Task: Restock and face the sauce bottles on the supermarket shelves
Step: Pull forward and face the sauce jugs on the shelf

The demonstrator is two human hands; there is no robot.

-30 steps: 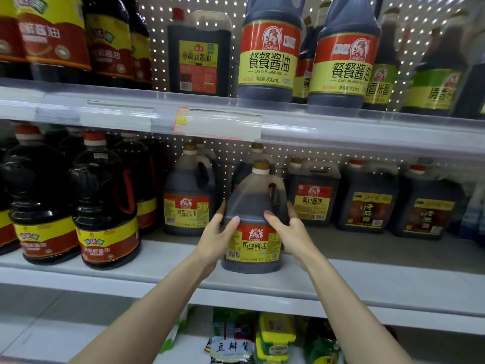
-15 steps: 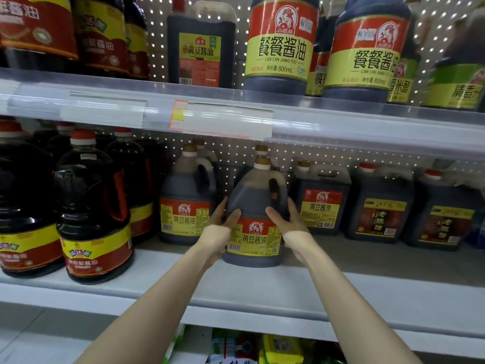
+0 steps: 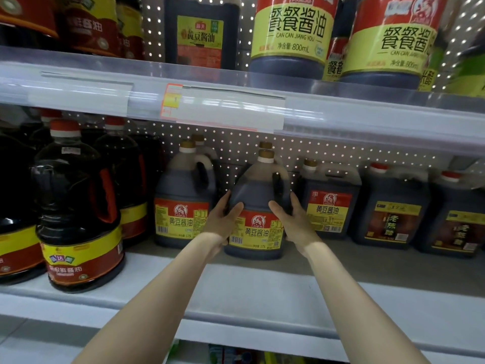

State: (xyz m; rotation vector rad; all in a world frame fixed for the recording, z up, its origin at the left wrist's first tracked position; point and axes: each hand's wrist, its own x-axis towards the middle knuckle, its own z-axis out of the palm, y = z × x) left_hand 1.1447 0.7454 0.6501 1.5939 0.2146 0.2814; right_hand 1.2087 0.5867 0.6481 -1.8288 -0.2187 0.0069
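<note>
Head view: one soy sauce jug (image 3: 256, 195) is seen upright on the middle shelf (image 3: 262, 292), set back from its front edge. Four such brown-capped jugs are counted: this one, one behind it, two just left. It is gripped at both sides by the left hand (image 3: 223, 223) and right hand (image 3: 295, 220), thumbs laid across its front, forearms extended. One square jug (image 3: 329, 206) and two red-capped jugs (image 3: 391, 216) are ranged to the right.

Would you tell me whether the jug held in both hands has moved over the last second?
Yes: the held jug has slid back toward the pegboard, almost level with the neighbouring jug.
</note>
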